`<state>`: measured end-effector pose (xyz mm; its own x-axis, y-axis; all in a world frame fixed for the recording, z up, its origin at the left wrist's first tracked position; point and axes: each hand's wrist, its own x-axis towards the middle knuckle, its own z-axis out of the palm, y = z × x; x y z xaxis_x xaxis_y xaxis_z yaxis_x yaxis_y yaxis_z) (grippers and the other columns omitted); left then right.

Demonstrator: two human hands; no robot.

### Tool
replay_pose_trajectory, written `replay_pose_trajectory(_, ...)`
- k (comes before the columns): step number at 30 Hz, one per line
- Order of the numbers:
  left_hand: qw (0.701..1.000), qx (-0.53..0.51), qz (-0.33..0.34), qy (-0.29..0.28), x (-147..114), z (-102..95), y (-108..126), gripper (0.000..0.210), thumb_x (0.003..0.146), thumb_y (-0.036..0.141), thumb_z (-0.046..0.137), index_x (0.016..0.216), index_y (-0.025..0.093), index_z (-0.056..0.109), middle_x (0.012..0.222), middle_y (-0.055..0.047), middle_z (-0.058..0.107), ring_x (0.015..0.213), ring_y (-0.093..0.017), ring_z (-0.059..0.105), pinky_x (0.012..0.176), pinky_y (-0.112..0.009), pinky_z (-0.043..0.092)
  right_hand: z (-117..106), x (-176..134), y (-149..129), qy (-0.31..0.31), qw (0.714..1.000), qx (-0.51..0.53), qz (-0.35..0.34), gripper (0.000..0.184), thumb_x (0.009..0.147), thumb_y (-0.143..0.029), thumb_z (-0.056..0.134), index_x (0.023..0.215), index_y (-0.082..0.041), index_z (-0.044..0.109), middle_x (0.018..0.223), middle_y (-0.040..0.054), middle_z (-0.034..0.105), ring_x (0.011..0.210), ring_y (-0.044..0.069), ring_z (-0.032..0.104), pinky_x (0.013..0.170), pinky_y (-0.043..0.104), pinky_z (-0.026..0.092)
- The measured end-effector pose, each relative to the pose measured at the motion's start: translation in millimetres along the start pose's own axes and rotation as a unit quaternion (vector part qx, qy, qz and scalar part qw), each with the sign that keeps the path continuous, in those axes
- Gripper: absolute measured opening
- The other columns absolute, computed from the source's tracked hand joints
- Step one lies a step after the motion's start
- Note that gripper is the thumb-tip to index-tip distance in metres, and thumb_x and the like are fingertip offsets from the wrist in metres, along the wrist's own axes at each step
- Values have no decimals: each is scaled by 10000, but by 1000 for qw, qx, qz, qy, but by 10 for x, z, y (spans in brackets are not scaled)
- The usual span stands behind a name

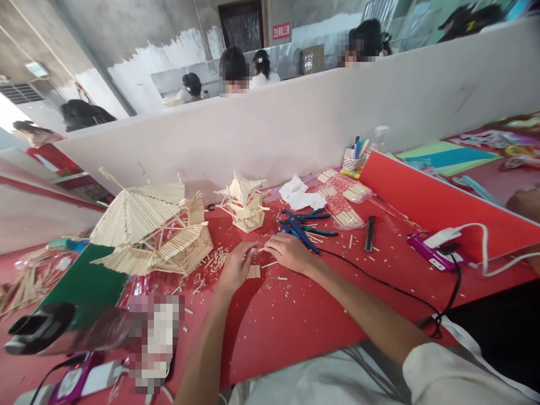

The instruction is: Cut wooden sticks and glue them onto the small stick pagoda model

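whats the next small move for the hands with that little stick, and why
Probably lower the thin pale wooden stick, pinched between the left hand and right hand, onto the small flat panel of glued sticks lying on the red table just below. The stick is held right above that panel, and the finished stick models stand farther off.

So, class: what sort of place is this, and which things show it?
Probably a shared craft workshop. A stick-built model house stands on the red table, pliers lie nearby, and a white partition separates other seated people.
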<state>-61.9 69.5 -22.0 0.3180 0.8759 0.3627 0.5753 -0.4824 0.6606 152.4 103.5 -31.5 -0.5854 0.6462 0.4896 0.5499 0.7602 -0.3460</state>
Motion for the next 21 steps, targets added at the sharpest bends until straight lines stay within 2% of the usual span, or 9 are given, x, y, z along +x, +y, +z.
replay_pose_trajectory(3, 990, 109, 45, -73, -33, -36, -112, 377, 1025, 344, 421, 1306, 203, 630, 1339, -118, 651, 1282, -240, 576, 1111, -445, 425, -85, -25, 100, 22, 999, 6, 43, 268, 1040, -278, 441, 943, -182, 672, 927, 78, 702, 920, 195, 609, 873, 303, 432)
replay_pose_trajectory(6, 974, 178, 43, -133, -66, -53, -221, 399, 1026, 375, 417, 1319, 212, 633, 1358, -98, 645, 1356, -260, 518, 1142, -488, 386, -123, -40, 159, 31, 997, 17, 68, 254, 1034, -287, 448, 948, -185, 665, 925, 73, 697, 931, 196, 606, 882, 301, 426)
replay_pose_trajectory(13, 962, 248, 0, -113, -112, -221, -293, 356, 1010, 394, 448, 1136, 243, 744, 1216, -75, 729, 1302, -268, 563, 1133, -490, 371, -97, -37, 159, 25, 996, 35, 79, 226, 1019, -289, 474, 942, -191, 662, 919, 66, 692, 914, 191, 610, 868, 297, 432)
replay_pose_trajectory(16, 962, 248, 11, -117, -115, -234, -273, 367, 1016, 384, 431, 1242, 261, 693, 1307, -72, 681, 1329, -266, 541, 1128, -486, 373, -88, -35, 154, 30, 996, 44, 76, 215, 1016, -282, 483, 926, -189, 655, 904, 60, 685, 898, 189, 608, 854, 291, 432)
replay_pose_trajectory(18, 959, 244, 34, -139, -105, -183, -238, 397, 1025, 383, 410, 1340, 266, 622, 1397, -62, 618, 1369, -250, 503, 1140, -470, 364, -78, -36, 162, 33, 996, 48, 71, 199, 1010, -266, 492, 920, -187, 651, 906, 59, 685, 899, 190, 609, 855, 292, 433)
replay_pose_trajectory(21, 952, 248, 45, -175, -80, -105, -175, 420, 1037, 386, 375, 1350, 239, 613, 1393, -61, 622, 1377, -231, 495, 1147, -438, 366, -51, -41, 189, 39, 996, 56, 61, 165, 999, -243, 511, 921, -190, 647, 913, 62, 688, 899, 195, 613, 854, 302, 441)
